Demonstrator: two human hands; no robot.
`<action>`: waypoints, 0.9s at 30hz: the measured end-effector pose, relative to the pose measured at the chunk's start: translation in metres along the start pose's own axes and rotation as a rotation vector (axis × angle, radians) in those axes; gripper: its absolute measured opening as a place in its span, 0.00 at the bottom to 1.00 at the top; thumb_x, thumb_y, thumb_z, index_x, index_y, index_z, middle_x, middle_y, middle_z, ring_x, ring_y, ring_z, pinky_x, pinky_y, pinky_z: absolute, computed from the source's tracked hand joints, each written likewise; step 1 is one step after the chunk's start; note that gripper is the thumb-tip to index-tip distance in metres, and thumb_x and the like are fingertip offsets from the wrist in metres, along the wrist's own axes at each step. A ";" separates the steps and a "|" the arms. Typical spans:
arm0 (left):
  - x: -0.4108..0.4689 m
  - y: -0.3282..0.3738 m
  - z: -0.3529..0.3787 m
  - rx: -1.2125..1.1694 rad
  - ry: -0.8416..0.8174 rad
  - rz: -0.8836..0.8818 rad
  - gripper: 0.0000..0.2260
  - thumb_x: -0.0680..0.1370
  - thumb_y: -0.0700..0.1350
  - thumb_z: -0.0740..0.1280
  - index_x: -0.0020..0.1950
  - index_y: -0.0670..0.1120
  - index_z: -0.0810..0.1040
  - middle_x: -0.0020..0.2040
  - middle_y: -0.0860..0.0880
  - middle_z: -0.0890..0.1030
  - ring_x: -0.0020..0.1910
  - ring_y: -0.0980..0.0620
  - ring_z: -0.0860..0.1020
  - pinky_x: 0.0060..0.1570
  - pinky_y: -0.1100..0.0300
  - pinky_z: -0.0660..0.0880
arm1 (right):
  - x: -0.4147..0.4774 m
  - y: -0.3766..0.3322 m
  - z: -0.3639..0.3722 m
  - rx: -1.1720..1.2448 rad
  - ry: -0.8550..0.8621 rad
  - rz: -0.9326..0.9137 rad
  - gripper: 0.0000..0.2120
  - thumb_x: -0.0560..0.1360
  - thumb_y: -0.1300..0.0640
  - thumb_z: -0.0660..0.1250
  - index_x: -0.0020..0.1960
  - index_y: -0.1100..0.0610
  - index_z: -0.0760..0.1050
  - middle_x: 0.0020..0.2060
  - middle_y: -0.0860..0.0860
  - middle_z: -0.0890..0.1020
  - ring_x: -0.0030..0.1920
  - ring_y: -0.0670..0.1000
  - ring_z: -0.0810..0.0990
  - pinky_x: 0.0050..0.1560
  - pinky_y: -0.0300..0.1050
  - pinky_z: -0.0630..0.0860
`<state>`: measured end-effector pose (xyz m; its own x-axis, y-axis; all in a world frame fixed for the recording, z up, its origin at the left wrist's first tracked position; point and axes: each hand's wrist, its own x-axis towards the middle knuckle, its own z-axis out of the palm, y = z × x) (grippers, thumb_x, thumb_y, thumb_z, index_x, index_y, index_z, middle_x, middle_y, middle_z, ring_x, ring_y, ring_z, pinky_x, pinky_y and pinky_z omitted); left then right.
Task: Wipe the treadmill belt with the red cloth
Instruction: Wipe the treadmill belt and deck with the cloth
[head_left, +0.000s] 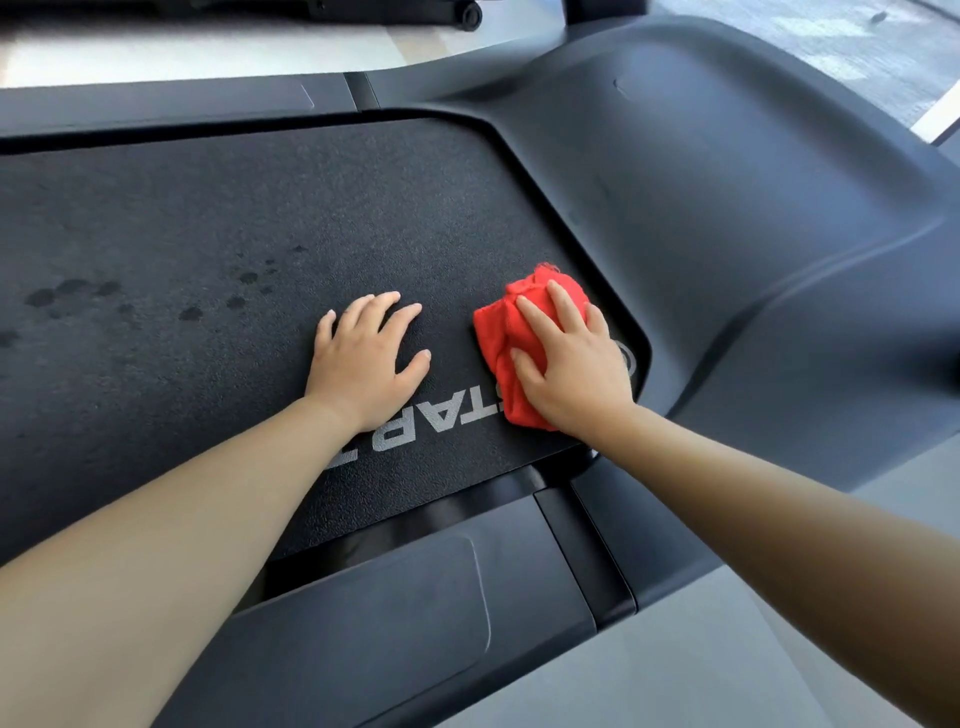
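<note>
One treadmill belt (208, 208). On the belt: one red cloth (498, 332), at its right end, and two hands, the left hand (363, 364) on bare belt and the right hand (571, 369) on the cloth. Flanking the belt: two side rails, the near rail (389, 623) and the far rail (156, 104). Beyond the belt's right end: one motor hood (727, 182).
</note>
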<state>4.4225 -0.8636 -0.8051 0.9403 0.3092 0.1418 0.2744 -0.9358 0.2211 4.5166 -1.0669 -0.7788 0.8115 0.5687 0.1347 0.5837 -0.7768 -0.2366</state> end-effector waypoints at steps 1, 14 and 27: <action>0.000 0.000 0.000 -0.001 0.001 -0.002 0.24 0.77 0.58 0.57 0.72 0.53 0.63 0.74 0.51 0.62 0.74 0.49 0.56 0.72 0.44 0.50 | -0.004 0.000 0.001 -0.007 -0.004 0.002 0.29 0.74 0.40 0.61 0.73 0.44 0.62 0.76 0.51 0.59 0.71 0.63 0.59 0.65 0.57 0.66; 0.002 -0.002 0.001 -0.002 0.004 0.009 0.24 0.76 0.58 0.58 0.72 0.53 0.64 0.73 0.51 0.63 0.73 0.49 0.58 0.71 0.43 0.52 | 0.031 -0.006 0.000 -0.030 -0.017 0.033 0.29 0.73 0.43 0.62 0.73 0.43 0.61 0.74 0.50 0.60 0.68 0.62 0.62 0.58 0.54 0.71; 0.052 0.003 0.008 -0.034 -0.058 0.082 0.24 0.77 0.57 0.57 0.73 0.54 0.62 0.74 0.50 0.61 0.74 0.49 0.56 0.71 0.41 0.49 | 0.042 0.007 0.004 0.035 0.020 -0.034 0.30 0.71 0.46 0.65 0.72 0.43 0.64 0.74 0.50 0.63 0.69 0.61 0.63 0.64 0.53 0.67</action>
<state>4.4734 -0.8519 -0.8053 0.9698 0.2204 0.1047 0.1898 -0.9511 0.2438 4.5550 -1.0476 -0.7793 0.7919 0.5887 0.1620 0.6096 -0.7472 -0.2647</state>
